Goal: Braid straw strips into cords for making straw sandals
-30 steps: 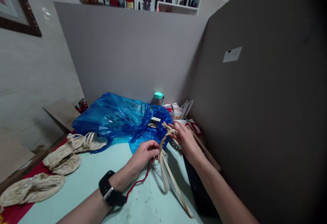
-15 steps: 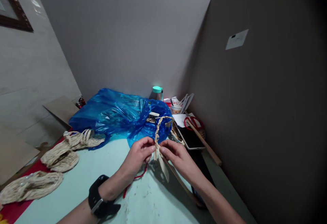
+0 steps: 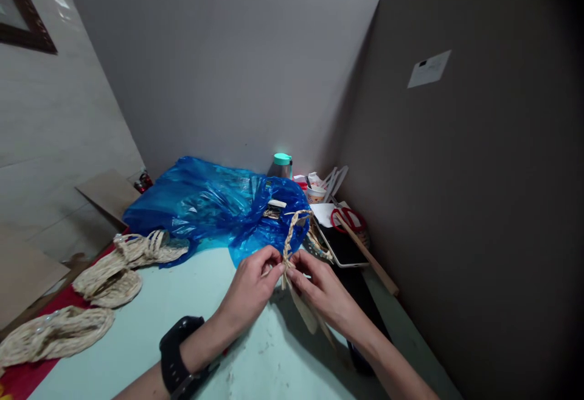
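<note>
A pale straw braid (image 3: 288,238) rises from between my two hands and bends over to the right at its top. My left hand (image 3: 255,281) pinches the lower end of the braid from the left. Close beside it, my right hand (image 3: 322,287) pinches the same spot from the right, fingertips almost touching. Loose flat strands (image 3: 305,315) hang below the fingers over the table. The exact hold of each fingertip on the strands is partly hidden.
Woven straw sandals (image 3: 107,278) lie on red cloth at left. A blue plastic bag (image 3: 196,199) spreads behind my hands. To the right are a tablet (image 3: 344,248), red-handled scissors (image 3: 349,220) and a wooden stick (image 3: 369,257). A green-lidded bottle (image 3: 282,164) stands at the back.
Both hands and the braid have shifted slightly right. My left wrist has turned, and the loose strands hang differently. The red cord near my left hand is now mostly covered.
</note>
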Action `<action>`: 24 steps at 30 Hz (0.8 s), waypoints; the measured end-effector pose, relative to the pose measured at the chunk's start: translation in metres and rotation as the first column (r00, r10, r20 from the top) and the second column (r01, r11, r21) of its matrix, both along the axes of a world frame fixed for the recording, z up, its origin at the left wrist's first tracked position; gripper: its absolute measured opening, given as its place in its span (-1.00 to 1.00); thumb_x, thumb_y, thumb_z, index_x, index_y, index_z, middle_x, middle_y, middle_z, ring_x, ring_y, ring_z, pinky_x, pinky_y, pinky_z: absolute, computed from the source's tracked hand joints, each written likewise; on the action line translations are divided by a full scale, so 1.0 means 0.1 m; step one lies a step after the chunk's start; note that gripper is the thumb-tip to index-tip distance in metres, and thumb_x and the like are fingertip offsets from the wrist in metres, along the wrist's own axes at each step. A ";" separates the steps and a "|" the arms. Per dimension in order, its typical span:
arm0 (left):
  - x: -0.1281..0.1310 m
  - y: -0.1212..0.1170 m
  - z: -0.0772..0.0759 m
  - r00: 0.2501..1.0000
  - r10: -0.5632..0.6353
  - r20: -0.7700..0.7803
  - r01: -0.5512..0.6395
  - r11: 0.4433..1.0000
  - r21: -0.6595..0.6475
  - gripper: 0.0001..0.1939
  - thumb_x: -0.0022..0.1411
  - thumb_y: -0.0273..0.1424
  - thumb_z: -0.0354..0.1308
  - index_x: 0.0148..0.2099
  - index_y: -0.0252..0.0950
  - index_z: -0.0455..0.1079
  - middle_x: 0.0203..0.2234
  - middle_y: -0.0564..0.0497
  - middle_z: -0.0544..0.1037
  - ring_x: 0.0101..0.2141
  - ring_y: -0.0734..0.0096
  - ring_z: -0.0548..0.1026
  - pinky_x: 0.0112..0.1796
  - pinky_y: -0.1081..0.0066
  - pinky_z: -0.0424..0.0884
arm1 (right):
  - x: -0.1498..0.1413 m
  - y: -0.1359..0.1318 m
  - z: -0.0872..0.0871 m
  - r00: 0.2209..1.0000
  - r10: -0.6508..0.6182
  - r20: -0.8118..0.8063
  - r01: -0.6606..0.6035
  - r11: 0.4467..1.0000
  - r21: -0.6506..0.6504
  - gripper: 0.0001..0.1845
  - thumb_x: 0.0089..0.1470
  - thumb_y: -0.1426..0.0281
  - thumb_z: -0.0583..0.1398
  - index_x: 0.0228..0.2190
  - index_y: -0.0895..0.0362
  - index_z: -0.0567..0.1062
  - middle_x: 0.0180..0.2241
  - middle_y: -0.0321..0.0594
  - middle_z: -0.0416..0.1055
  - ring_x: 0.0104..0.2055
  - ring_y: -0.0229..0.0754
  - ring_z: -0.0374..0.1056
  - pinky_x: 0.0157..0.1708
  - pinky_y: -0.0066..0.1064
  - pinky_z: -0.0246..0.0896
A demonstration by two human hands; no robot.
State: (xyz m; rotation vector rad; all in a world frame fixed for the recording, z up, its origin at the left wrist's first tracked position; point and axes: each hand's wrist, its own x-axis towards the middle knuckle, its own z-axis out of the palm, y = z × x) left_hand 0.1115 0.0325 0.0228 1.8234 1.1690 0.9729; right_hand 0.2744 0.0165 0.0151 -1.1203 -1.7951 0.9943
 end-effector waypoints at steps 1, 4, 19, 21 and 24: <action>0.00 -0.01 0.01 1.000 0.007 -0.023 -0.007 1.000 0.008 -0.87 0.20 -0.37 0.03 -0.40 -0.25 0.28 -0.56 0.14 0.32 -0.50 0.44 0.24 -0.45 0.47 0.14 | 0.00 -0.01 0.01 1.000 -0.014 0.024 0.014 1.000 0.022 -0.78 0.24 0.25 0.04 -0.39 0.11 0.29 -0.44 -0.35 0.25 -0.42 -0.27 0.16 -0.42 -0.47 0.04; 0.01 -0.03 0.04 0.998 0.035 -0.060 -0.034 0.999 0.016 -0.85 0.18 -0.37 0.04 -0.43 -0.26 0.30 -0.56 0.12 0.36 -0.49 0.42 0.28 -0.43 0.46 0.17 | -0.01 -0.03 0.03 0.994 -0.054 0.090 0.047 0.995 0.085 -0.78 0.25 0.28 0.03 -0.40 0.11 0.30 -0.44 -0.35 0.28 -0.42 -0.27 0.17 -0.41 -0.46 0.02; 0.06 -0.22 -0.04 0.947 0.169 -0.274 -0.021 0.880 0.474 -0.80 0.32 -0.44 -0.04 -0.34 -0.25 0.36 -0.46 -0.01 0.48 -0.41 0.34 0.43 -0.35 0.39 0.26 | -0.04 -0.03 0.04 0.957 -0.231 -0.176 0.216 0.971 -0.104 -0.78 0.10 0.32 0.14 -0.55 0.12 0.33 -0.63 -0.35 0.33 -0.60 -0.28 0.24 -0.53 -0.47 0.07; 0.08 -0.26 -0.12 0.916 0.172 -0.362 0.067 0.824 0.562 -0.77 0.33 -0.48 -0.07 -0.33 -0.27 0.38 -0.48 -0.03 0.47 -0.42 0.33 0.43 -0.37 0.37 0.26 | -0.06 -0.03 0.04 0.937 -0.230 -0.264 0.184 0.965 -0.187 -0.79 0.06 0.34 0.17 -0.55 0.13 0.33 -0.64 -0.38 0.29 -0.60 -0.31 0.22 -0.54 -0.49 0.05; 0.09 -0.26 -0.20 0.861 0.213 -0.461 0.173 0.730 0.661 -0.73 0.32 -0.54 -0.10 -0.34 -0.29 0.39 -0.51 -0.05 0.44 -0.46 0.30 0.40 -0.41 0.34 0.25 | -0.07 -0.01 0.03 0.931 -0.214 -0.295 0.150 0.963 -0.226 -0.81 0.04 0.35 0.19 -0.55 0.14 0.35 -0.64 -0.40 0.24 -0.61 -0.35 0.14 -0.56 -0.51 -0.03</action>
